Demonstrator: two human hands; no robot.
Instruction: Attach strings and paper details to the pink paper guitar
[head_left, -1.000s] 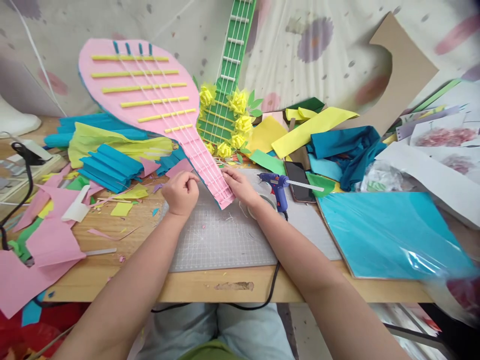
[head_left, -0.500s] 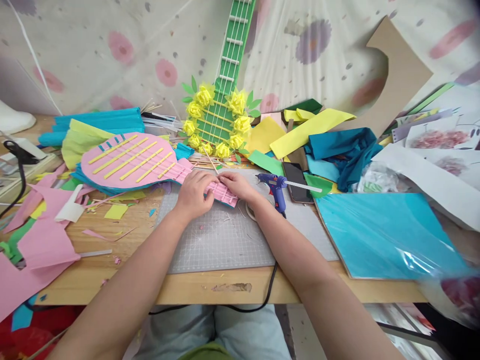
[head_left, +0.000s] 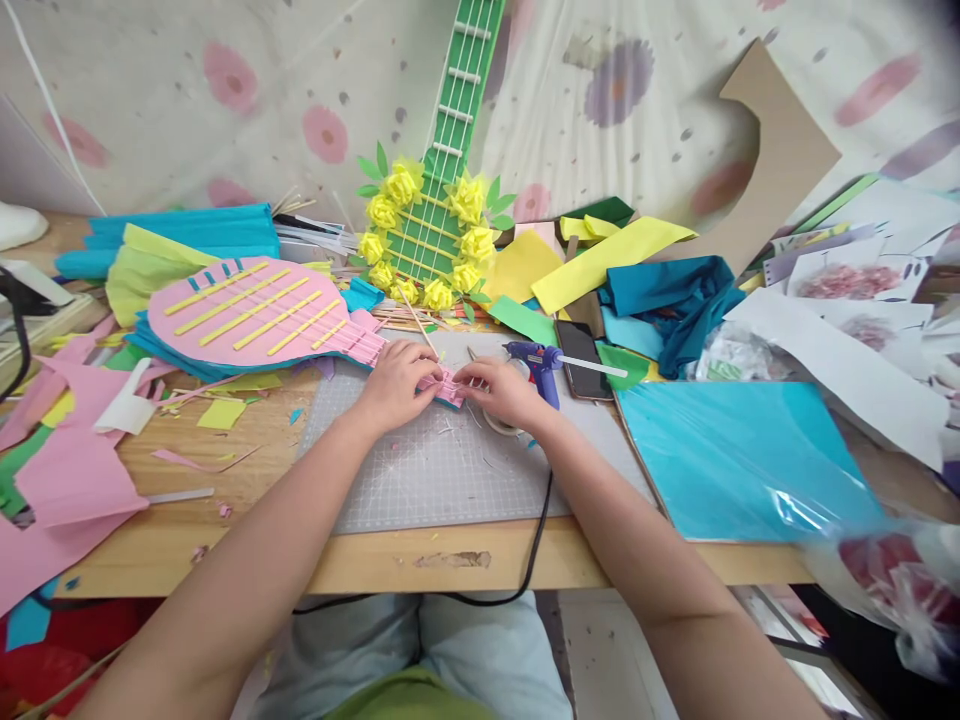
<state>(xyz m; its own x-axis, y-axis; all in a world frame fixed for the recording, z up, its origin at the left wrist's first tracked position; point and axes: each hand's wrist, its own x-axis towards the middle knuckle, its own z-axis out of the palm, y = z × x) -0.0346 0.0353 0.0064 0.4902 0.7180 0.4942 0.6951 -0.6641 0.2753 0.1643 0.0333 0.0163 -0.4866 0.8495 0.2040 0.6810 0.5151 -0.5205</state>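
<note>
A pink paper guitar (head_left: 247, 310) with yellow strips and pink strings lies at the left, its neck reaching onto the grey cutting mat (head_left: 405, 480). My left hand (head_left: 397, 388) rests over the neck near its end, fingers curled and pressed against it. At the tip of the neck, my right hand (head_left: 499, 388) has thumb and fingers pinched on something thin, perhaps a string, too small to make out. A purple glue gun (head_left: 541, 368) with a glue stick lies just beyond my right hand, and a tape roll (head_left: 501, 424) is partly under it.
A green guitar (head_left: 435, 215) with yellow flowers leans at the back. A phone (head_left: 583, 360), blue sheets (head_left: 742, 460) and crumpled blue paper (head_left: 675, 300) lie to the right. Pink scraps (head_left: 82, 450) cover the left. A black cable (head_left: 538, 545) hangs over the front edge.
My right hand has moved right and slightly down, from over the neck to its tip. My left hand has shifted slightly toward the neck's end. The whole view has shifted slightly.
</note>
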